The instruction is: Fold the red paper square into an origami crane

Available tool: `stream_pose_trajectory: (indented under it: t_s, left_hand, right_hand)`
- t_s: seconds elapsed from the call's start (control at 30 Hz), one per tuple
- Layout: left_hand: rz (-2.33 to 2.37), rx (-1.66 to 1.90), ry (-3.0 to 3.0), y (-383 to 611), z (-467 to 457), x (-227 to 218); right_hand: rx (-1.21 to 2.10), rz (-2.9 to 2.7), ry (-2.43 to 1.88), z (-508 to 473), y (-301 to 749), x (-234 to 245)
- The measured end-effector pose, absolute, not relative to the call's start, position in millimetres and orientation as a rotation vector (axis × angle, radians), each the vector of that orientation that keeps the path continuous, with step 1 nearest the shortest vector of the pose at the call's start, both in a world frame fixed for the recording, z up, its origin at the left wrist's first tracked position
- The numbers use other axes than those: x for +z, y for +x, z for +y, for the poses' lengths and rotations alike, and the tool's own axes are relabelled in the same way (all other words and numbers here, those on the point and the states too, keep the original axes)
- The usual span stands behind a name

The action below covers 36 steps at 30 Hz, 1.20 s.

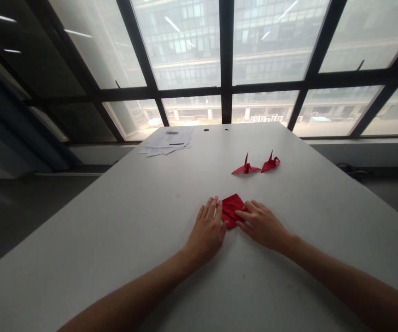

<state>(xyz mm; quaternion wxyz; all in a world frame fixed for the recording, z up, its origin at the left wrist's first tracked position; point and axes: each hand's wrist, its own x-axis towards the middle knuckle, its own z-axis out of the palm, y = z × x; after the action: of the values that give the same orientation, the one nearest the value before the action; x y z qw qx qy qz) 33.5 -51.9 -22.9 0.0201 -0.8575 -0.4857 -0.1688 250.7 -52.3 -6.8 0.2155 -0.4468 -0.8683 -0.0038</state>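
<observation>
A piece of red origami paper (pixel 232 207), folded into a diamond-like shape with creases, lies on the white table between my hands. My left hand (pixel 209 226) rests flat along its left edge, fingers stretched forward and the thumb at the lower corner. At the right side, my right hand (pixel 263 224) has its fingers bent over the paper, with forefinger and thumb on a flap near the edge. The paper's right corner is partly hidden under these fingers. Beyond the hands stand two folded red paper cranes, one nearer the middle (pixel 246 168) and another to its right (pixel 271 163).
The white table (pixel 133 221) reaches forward to large dark-framed windows (pixel 226 60). Several loose paper sheets (pixel 160 148) are piled at the far left, with a dark pen-like item (pixel 176 144) on them. A blue curtain (pixel 22 110) hangs at the left.
</observation>
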Motion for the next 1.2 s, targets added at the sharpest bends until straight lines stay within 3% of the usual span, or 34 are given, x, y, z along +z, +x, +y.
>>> stream_pose_trajectory:
  t_s: [0.43, 0.77, 1.2]
  left_hand:
    - [-1.504, -0.361, -2.698, 36, -58, -10]
    - [-1.610, -0.601, -2.737, 33, -47, -4]
    - [-1.520, -0.695, -2.849, 32, -48, 5]
  right_hand:
    - [0.096, -2.398, -1.132, -55, 247, -7]
    - [0.464, -2.399, -0.784, -63, 244, 2]
    - [0.215, -2.396, -1.063, -57, 246, -9]
